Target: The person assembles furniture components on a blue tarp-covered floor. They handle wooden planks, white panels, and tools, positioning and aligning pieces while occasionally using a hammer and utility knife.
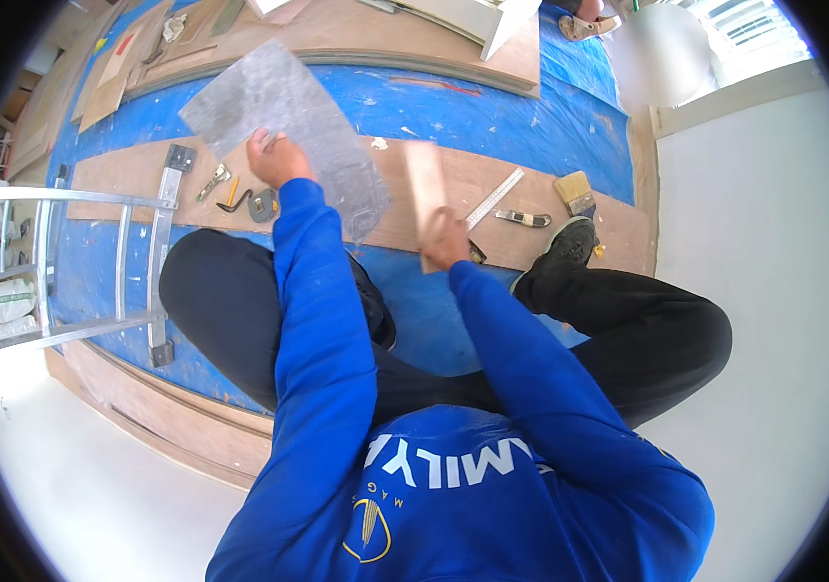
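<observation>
Left hand [278,158] grips the grey sheet [283,92], upper left of centre; right hand [446,238] grasps the blurred block [424,179], mid-frame. Held one-handed, sheet might flop, crease; block, swung right, might knock the ruler [496,198].

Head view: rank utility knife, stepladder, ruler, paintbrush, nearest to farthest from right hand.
1. Ruler, just right of the right hand
2. Utility knife, right of the ruler
3. Paintbrush, farther right
4. Stepladder, far left

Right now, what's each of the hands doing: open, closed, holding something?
Left hand: closed, holding a grey sheet.
Right hand: closed, holding a pale wooden piece.
</observation>
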Action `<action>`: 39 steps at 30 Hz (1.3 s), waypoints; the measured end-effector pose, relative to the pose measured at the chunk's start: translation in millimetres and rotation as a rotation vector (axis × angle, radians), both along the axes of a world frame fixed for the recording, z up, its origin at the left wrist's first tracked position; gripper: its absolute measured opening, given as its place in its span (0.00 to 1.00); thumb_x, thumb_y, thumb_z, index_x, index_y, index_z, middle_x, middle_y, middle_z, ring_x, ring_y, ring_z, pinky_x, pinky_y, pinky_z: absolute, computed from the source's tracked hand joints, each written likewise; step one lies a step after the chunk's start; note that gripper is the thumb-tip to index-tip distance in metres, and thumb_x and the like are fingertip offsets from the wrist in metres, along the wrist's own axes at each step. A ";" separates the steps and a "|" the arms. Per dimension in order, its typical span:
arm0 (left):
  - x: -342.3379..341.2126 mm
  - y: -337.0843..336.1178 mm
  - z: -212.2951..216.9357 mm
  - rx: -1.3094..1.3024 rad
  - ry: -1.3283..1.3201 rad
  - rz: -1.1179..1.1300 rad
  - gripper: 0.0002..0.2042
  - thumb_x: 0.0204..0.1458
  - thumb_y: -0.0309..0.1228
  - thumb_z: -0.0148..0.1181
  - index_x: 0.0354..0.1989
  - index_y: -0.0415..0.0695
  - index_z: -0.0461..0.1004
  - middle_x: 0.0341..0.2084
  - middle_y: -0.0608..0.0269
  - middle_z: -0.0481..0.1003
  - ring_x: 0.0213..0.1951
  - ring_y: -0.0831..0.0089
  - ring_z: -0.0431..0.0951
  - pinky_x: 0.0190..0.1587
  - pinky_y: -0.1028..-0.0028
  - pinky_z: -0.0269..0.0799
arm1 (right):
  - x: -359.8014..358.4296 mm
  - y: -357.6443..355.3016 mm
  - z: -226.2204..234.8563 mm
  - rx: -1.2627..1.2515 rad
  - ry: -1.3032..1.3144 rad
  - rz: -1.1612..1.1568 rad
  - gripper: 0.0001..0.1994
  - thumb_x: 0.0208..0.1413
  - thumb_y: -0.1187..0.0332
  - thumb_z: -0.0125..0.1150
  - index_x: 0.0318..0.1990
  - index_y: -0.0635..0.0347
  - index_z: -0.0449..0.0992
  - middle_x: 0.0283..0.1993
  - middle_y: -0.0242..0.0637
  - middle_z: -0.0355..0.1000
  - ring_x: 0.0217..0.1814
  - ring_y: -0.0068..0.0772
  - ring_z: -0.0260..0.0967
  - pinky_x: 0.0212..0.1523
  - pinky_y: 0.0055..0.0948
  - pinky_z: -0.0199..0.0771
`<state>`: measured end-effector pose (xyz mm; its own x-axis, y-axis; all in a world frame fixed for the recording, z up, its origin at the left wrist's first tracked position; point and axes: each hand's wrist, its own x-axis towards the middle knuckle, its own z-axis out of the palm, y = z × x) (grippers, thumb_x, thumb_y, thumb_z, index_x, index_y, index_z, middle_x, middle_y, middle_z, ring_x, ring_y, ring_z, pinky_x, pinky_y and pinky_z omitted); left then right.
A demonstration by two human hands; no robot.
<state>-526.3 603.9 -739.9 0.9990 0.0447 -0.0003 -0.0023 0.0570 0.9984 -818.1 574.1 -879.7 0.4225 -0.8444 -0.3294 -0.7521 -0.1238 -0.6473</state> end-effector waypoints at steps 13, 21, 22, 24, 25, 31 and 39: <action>-20.2 0.1 -123.0 0.018 0.379 -0.045 0.21 0.54 0.15 0.55 0.58 0.38 0.70 0.52 0.50 0.74 0.50 0.64 0.76 0.52 0.64 0.72 | -43.5 -21.2 -9.5 0.000 0.222 -0.335 0.47 0.35 0.66 0.74 0.68 0.55 0.59 0.59 0.67 0.56 0.64 0.72 0.56 0.68 0.54 0.61; -110.0 2.1 -183.5 -0.178 0.902 -0.067 0.18 0.59 0.22 0.60 0.58 0.48 0.70 0.48 0.54 0.74 0.46 0.67 0.73 0.49 0.60 0.73 | -69.4 -59.7 24.5 -0.224 0.175 -0.334 0.47 0.33 0.72 0.73 0.69 0.48 0.62 0.59 0.53 0.59 0.65 0.62 0.57 0.66 0.52 0.64; -108.7 1.1 -175.5 -0.105 0.870 -0.107 0.18 0.59 0.22 0.60 0.58 0.49 0.70 0.46 0.55 0.74 0.45 0.67 0.73 0.49 0.61 0.74 | -63.1 -64.5 32.9 -0.264 0.238 -0.317 0.46 0.33 0.72 0.72 0.69 0.48 0.63 0.59 0.52 0.59 0.65 0.61 0.57 0.65 0.52 0.65; -102.6 -0.2 -169.5 0.036 0.804 -0.185 0.18 0.59 0.22 0.60 0.57 0.51 0.70 0.42 0.56 0.74 0.42 0.68 0.72 0.50 0.62 0.74 | -54.0 -72.3 45.7 -0.332 0.329 -0.322 0.43 0.35 0.74 0.70 0.67 0.48 0.64 0.58 0.49 0.60 0.64 0.58 0.58 0.61 0.51 0.68; -95.7 -0.5 -173.3 0.049 0.767 -0.222 0.19 0.60 0.23 0.60 0.59 0.51 0.68 0.43 0.57 0.74 0.41 0.68 0.73 0.44 0.62 0.72 | -48.7 -75.4 48.6 -0.358 0.254 -0.304 0.43 0.35 0.74 0.70 0.66 0.48 0.65 0.58 0.49 0.60 0.63 0.58 0.59 0.61 0.51 0.68; -99.6 6.4 -233.3 0.293 0.552 -0.271 0.15 0.56 0.18 0.60 0.52 0.40 0.72 0.46 0.52 0.76 0.50 0.61 0.74 0.54 0.63 0.71 | -16.7 -80.9 32.2 -0.387 -0.117 -0.111 0.40 0.34 0.74 0.70 0.64 0.51 0.68 0.56 0.52 0.62 0.60 0.59 0.61 0.60 0.50 0.67; -129.8 1.3 -230.2 0.216 0.550 -0.161 0.15 0.55 0.15 0.56 0.50 0.38 0.73 0.48 0.54 0.75 0.51 0.65 0.73 0.54 0.67 0.71 | 34.7 -39.5 12.9 -0.271 -0.132 0.045 0.41 0.35 0.73 0.73 0.64 0.55 0.69 0.57 0.53 0.64 0.61 0.61 0.62 0.64 0.47 0.66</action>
